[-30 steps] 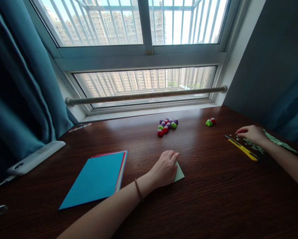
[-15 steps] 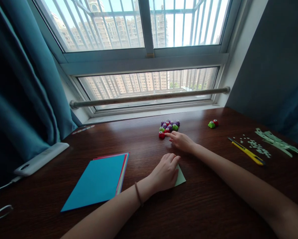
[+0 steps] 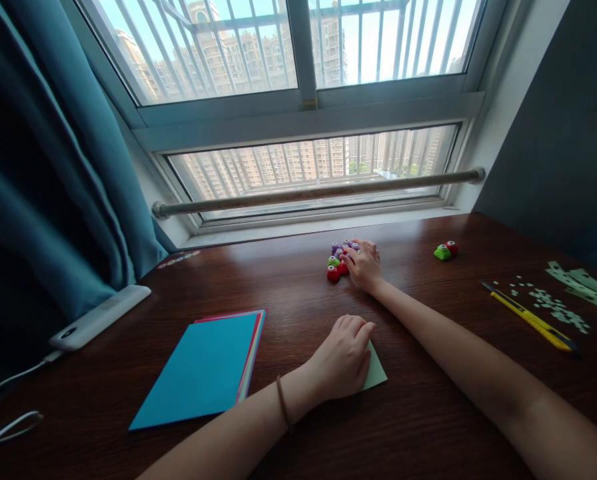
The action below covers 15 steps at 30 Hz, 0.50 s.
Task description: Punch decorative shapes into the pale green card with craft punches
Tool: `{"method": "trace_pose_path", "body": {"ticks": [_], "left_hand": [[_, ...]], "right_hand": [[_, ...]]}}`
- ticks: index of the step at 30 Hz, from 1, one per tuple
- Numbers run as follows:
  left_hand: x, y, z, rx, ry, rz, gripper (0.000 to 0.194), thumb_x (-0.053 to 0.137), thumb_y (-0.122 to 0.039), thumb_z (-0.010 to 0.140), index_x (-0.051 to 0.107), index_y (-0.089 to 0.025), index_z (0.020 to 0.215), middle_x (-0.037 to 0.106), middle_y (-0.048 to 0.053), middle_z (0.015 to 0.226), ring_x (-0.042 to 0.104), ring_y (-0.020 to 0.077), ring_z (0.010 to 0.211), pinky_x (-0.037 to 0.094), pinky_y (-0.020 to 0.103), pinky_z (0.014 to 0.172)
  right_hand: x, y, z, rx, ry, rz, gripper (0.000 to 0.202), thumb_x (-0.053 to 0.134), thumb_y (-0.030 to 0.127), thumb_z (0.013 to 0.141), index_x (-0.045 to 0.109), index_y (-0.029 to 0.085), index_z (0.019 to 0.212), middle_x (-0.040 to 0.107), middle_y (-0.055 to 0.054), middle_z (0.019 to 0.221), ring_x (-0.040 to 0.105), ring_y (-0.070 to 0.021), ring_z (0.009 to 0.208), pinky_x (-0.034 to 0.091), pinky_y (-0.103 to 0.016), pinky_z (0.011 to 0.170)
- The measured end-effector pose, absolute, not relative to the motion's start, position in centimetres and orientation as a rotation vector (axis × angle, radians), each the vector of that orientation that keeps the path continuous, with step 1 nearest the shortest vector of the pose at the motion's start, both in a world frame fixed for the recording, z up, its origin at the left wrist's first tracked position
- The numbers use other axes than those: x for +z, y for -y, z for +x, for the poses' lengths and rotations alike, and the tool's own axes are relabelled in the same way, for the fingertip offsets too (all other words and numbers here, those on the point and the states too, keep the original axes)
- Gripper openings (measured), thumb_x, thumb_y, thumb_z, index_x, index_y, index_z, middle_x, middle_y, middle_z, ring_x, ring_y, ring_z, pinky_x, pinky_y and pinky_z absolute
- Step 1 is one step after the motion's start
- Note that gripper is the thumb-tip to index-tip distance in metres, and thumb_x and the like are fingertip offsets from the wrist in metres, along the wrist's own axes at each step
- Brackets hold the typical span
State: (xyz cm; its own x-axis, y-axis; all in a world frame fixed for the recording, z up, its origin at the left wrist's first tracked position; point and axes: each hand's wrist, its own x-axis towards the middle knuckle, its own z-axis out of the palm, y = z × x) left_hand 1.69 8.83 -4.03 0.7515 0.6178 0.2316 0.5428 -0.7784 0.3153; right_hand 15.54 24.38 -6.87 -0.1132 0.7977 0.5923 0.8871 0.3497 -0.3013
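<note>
your right hand [image 3: 364, 264] is up at the centre of the frame, fingers curled down over the cluster of small punches [image 3: 339, 257]; whether it has actually closed on one you cannot tell, because the hand covers the right side of the group. the red, green and purple ones on the left side of the cluster are untouched. your left hand [image 3: 342, 358] lies just below centre, flat with fingers together, pressing on the pale green paper [image 3: 375, 373], of which only a corner shows at the hand's right edge.

judging by how things lie, some punching is already done: paper bits [image 3: 548, 301] and punched green strips [image 3: 586, 285] sit at the right edge beside the yellow utility knife [image 3: 532, 320]. the green sheet under your left hand looks unpunched as far as it shows, so picking a punch and using it on that sheet is what is left. two more punches [image 3: 446, 251] stand apart at centre right, and the stack of coloured paper [image 3: 203, 370] waits at lower left on the wooden table [image 3: 428, 427].
</note>
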Motion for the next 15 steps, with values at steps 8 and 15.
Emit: {"method": "trace_pose_path", "body": {"ticks": [8, 15], "left_hand": [[-4.0, -8.9, 1.7, 0.492, -0.914, 2.702, 0.046, 0.043, -0.012, 0.074, 0.038, -0.012, 0.119, 0.047, 0.012, 0.105, 0.042, 0.0246, 0.098, 0.038, 0.042, 0.092], [-4.3, -8.9, 1.7, 0.501, -0.909, 2.702, 0.045, 0.044, -0.011, 0.074, 0.038, -0.011, 0.119, 0.046, 0.012, 0.105, 0.041, 0.0243, 0.099, 0.037, 0.04, 0.093]], "right_hand": [[-7.2, -24.8, 16.2, -0.16, 1.677, -1.619, 0.046, 0.029, 0.045, 0.091, 0.065, 0.017, 0.092, 0.052, -0.013, 0.112, 0.034, -0.0299, 0.109, 0.028, -0.044, 0.09], [-7.7, -25.8, 16.8, -0.063, 1.548, -1.701, 0.045, 0.027, 0.043, 0.091, 0.054, 0.013, 0.109, 0.058, -0.015, 0.101, 0.043, -0.0294, 0.101, 0.031, -0.044, 0.086]]}}
